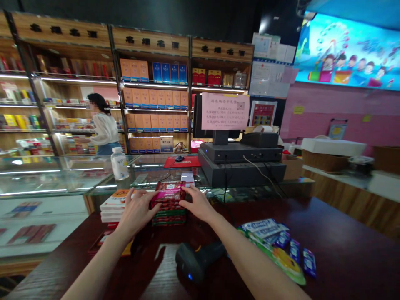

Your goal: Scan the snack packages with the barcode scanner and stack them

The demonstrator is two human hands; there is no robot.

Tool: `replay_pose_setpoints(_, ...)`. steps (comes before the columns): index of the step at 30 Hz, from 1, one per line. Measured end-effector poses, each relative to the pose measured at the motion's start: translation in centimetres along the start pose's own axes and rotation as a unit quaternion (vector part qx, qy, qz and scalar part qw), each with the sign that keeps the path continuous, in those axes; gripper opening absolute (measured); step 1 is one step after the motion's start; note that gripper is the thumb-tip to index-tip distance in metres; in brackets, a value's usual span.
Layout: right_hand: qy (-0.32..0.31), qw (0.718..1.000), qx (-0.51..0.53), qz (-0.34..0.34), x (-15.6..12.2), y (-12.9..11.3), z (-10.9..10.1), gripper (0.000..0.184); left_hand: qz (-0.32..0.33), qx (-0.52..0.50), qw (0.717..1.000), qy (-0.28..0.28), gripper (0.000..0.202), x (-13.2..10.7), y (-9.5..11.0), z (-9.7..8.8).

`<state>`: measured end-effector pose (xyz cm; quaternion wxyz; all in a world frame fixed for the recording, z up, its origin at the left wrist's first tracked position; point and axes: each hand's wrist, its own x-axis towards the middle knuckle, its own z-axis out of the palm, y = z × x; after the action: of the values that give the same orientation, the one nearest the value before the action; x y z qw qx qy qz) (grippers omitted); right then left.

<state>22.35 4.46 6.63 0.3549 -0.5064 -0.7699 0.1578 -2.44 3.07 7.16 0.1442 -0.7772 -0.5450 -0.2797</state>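
Lit wooden shelves (156, 86) line a shop behind a dark, glossy counter (343, 246), where two bare hands meet at a stack of wrapped packets (169, 205). The left hand (139, 208) and the right hand (197, 202) are half-curled at opposite sides of the pile, thumbs and fingertips by the edges of its pink-and-red top packet (170, 191); whether they grip it or merely steady it cannot be told. Just beside the left hand sits a pile of white boxes (111, 210) with orange print. Nearer the camera, between the forearms, lies a black handheld scanner (191, 259), lit blue at one end. Beyond the right forearm, blue-and-white packets (261, 228), small purple packets (294, 250) and a green bag (292, 265) lie together. Farther out, a white bottle (119, 164) stands on a glass display case (31, 171), across from a dark cash register (240, 154) with a pink printed notice (223, 110). A person in a white top (104, 128) stands sideways by the shelves, while a bright cartoon screen (346, 54) hangs at upper right.
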Motion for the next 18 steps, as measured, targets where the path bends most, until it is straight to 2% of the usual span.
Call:
replay_pose_setpoints(10,0.009,1.000,0.009,-0.008,0.03,1.02,0.67,0.058,0.014,0.023,1.000,0.012,0.041,-0.28,-0.20,0.40)
replay_pose_setpoints(18,-0.005,1.000,0.017,0.002,-0.10,0.55,0.55,0.062,0.017,0.045,0.999,0.020,0.042,-0.46,-0.44,0.69)
